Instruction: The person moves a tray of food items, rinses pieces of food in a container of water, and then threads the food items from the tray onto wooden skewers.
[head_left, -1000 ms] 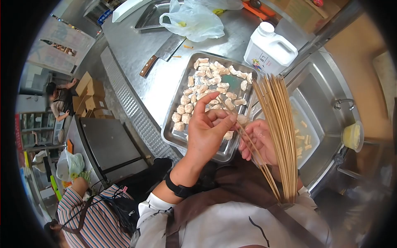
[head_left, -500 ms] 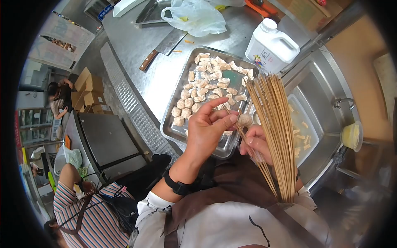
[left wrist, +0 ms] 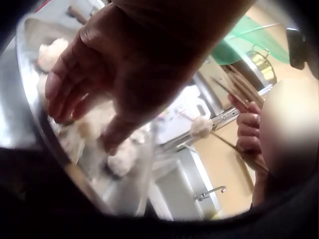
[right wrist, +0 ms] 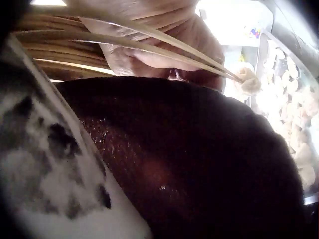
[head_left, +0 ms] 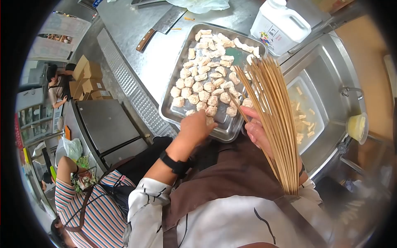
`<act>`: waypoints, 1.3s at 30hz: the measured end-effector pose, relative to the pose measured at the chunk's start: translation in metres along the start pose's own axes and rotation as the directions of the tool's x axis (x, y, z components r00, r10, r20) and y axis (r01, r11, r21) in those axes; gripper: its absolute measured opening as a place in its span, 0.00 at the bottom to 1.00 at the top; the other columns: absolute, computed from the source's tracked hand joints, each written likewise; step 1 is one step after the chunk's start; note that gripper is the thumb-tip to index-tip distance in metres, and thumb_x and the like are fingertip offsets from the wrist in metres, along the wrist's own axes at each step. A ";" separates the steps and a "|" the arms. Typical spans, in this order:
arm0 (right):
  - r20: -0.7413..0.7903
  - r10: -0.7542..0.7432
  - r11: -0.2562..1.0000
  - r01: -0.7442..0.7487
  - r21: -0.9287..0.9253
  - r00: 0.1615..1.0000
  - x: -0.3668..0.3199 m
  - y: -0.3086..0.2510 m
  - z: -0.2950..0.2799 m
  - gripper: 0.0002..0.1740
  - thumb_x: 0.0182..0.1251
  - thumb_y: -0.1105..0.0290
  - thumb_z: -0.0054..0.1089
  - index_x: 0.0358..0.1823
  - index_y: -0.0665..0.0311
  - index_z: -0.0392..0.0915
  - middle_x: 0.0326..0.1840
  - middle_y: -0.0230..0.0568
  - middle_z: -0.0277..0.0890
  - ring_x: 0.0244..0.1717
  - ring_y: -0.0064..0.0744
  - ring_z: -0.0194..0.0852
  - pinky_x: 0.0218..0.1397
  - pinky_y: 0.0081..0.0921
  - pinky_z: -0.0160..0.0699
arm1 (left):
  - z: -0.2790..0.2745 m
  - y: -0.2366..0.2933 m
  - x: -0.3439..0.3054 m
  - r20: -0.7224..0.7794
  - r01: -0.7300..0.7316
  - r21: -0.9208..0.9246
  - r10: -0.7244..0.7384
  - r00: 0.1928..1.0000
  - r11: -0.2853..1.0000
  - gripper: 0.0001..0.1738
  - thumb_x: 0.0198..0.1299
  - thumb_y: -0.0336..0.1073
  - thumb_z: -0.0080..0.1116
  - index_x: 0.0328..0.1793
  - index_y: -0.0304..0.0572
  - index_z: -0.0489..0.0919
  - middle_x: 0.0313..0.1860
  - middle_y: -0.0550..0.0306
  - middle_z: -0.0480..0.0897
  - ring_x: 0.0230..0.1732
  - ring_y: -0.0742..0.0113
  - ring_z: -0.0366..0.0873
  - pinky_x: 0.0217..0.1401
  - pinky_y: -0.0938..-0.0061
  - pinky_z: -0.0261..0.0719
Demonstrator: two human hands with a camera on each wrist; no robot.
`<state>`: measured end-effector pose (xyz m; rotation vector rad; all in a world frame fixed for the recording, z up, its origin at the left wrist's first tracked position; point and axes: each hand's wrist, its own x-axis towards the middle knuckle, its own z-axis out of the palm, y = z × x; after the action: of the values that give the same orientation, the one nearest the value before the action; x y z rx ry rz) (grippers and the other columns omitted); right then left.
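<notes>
Over the near edge of the metal tray [head_left: 165,108], my left hand [head_left: 196,127] reaches down among pale floured balls [head_left: 203,96]. The left wrist view shows this hand [left wrist: 109,74] with thumb and fingers spread apart above the balls. My right hand [head_left: 258,131] holds a fanned bundle of thin wooden skewers [head_left: 278,124] to the right of the tray. Its curled fingers also grip a separate skewer [left wrist: 227,143], which carries one ball [left wrist: 201,127]. That ball [right wrist: 247,81] shows at the skewer tips in the right wrist view. My left fingertips are partly hidden in the head view.
Beyond the tray lie a cleaver [head_left: 145,40] and a plastic bag [head_left: 200,5], with a white jug [head_left: 279,29] at its far right corner. A sink [head_left: 337,62] on the right holds a tub with pale pieces in water. Another person [head_left: 93,211] is at the lower left.
My left hand has let go of the skewer beside my right hand and moved down-left to the tray's balls. The view has tilted, so the tray and jug appear higher.
</notes>
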<state>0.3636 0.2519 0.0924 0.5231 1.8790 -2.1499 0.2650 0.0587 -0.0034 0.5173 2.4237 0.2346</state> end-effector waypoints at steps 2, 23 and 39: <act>0.030 -0.021 0.998 0.023 -0.057 0.999 0.003 0.009 -0.005 0.24 0.68 0.71 0.48 0.65 0.68 0.63 0.23 0.28 0.62 0.24 0.16 0.60 0.26 0.15 0.61 | 0.021 0.000 0.009 0.030 0.004 0.080 -0.007 1.000 0.997 0.28 0.49 0.52 0.63 0.45 0.36 0.75 0.38 0.42 0.81 0.42 0.47 0.79 0.42 0.62 0.77; 0.133 -0.078 0.997 0.076 0.018 0.988 0.007 0.009 0.000 0.23 0.69 0.73 0.45 0.65 0.65 0.63 0.24 0.29 0.62 0.26 0.18 0.58 0.27 0.15 0.60 | -0.050 0.031 0.011 -0.010 0.030 -0.854 0.073 0.997 -0.520 0.18 0.67 0.41 0.47 0.54 0.33 0.70 0.49 0.45 0.77 0.51 0.60 0.78 0.53 0.74 0.79; 0.081 -0.060 0.998 0.057 0.036 0.995 0.011 0.007 0.003 0.23 0.69 0.71 0.47 0.64 0.67 0.64 0.22 0.29 0.63 0.24 0.17 0.58 0.26 0.15 0.59 | -0.052 0.036 0.001 -0.050 0.015 -0.955 0.209 0.977 -0.296 0.20 0.66 0.42 0.50 0.55 0.34 0.74 0.47 0.50 0.80 0.48 0.61 0.79 0.51 0.73 0.78</act>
<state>0.3564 0.2485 0.0818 0.3841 1.8394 -2.2080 0.2426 0.0895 0.0474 -0.1472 1.0948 2.0301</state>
